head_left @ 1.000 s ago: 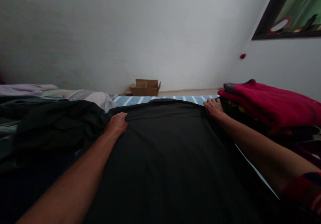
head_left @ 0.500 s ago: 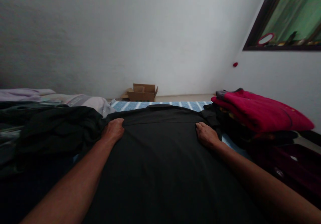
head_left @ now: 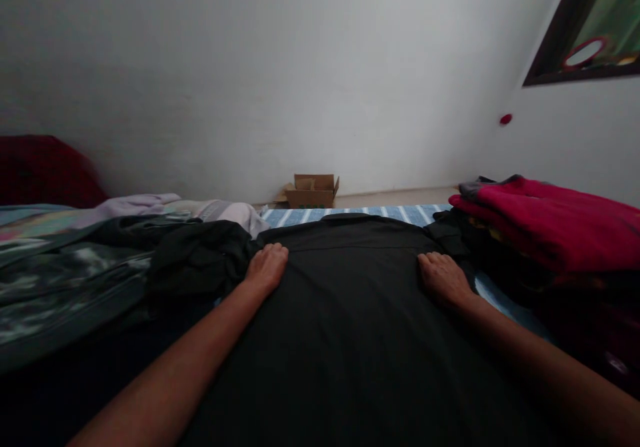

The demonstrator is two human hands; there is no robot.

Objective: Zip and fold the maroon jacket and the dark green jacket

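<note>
A black collared shirt (head_left: 350, 313) lies spread face down, its collar at the far end and a seam running across the upper back. My left hand (head_left: 269, 265) is closed on the cloth at the left shoulder, fingers curled. At the right shoulder, my right hand (head_left: 443, 277) grips the fabric the same way. The left sleeve (head_left: 200, 257) is bunched out to the side of my left hand. Part of the right sleeve shows by the folded clothes. The shirt's lower part runs out of view toward me.
A blue-and-white striped sheet (head_left: 295, 217) lies beneath. On the right is a stack of folded clothes with a red garment (head_left: 565, 223) on top. Loose clothes (head_left: 75, 293) lie at left. A cardboard box (head_left: 313, 193) stands by the wall, and a dark-framed window (head_left: 555, 40) is upper right.
The view has turned slightly left, so the scene sits farther right and a dark red item appears at far left. Both hands keep their places on the shirt's shoulders.
</note>
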